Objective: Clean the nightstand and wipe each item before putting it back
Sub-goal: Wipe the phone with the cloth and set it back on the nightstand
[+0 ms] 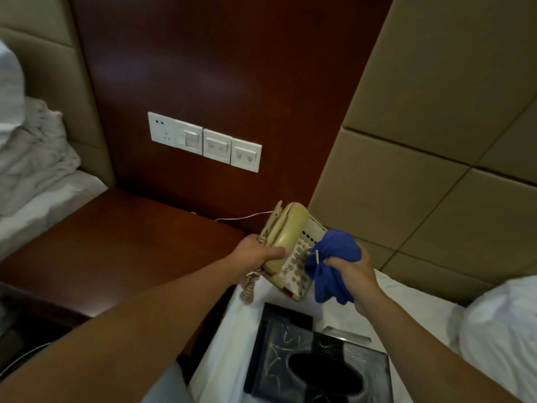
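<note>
Two hands were busy: the left hand (pixel 255 253) gripped the beige corded telephone (pixel 293 248) by its handset side and held it tilted in the air, above the gap between nightstand and bed. The right hand (pixel 348 271) had its fingers clenched round a bunched blue cloth (pixel 334 257), pressed against the keypad. Nightstand (pixel 116 245) top looked bare and probably already wiped, though that was a guess. The phone wipe seemed mid-way. A black tissue box cover (pixel 316 362) and a flat silvery object (pixel 347 333), too blurred to identify, lay on the white bed (pixel 232 338), apparently waiting for wiping or return. Thin phone cable (pixel 244 217) ran back toward the wall panel.
</note>
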{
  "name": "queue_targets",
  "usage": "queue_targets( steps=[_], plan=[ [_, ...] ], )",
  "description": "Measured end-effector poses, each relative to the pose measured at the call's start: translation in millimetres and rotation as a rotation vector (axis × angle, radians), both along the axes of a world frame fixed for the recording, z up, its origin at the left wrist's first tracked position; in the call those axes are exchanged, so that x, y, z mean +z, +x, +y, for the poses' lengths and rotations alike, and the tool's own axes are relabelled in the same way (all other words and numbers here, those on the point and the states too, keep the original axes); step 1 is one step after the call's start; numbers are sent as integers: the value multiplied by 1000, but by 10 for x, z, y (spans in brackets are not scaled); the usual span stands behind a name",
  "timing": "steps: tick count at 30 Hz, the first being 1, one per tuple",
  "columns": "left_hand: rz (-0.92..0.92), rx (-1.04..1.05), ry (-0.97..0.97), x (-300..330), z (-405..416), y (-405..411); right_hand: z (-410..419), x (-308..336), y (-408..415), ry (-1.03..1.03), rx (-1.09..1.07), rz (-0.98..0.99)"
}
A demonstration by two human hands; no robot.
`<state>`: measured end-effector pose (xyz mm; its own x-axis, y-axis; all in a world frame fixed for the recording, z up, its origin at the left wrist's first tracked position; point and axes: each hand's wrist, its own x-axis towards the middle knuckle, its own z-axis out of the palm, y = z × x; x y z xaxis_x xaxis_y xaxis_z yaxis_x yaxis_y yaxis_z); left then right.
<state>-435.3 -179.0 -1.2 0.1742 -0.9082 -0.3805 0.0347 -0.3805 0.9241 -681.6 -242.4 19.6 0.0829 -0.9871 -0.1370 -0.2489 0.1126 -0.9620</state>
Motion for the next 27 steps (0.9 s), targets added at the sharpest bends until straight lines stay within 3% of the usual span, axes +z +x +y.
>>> queue_targets(
  steps=[6,15,22,27],
  plan=[
    [-319,54,-70,440,526,644,313,323,525,-17,129,-60],
    [-953,153,134,259,1664,1620,841,367,1416,-6,403,57],
    [-1092,68,162,32,2053,1828,1147,527,2143,-139,661,200],
    [-1137,-15,101,-174,2099,1855,1266,699,2605,-233,728,466]
  ],
)
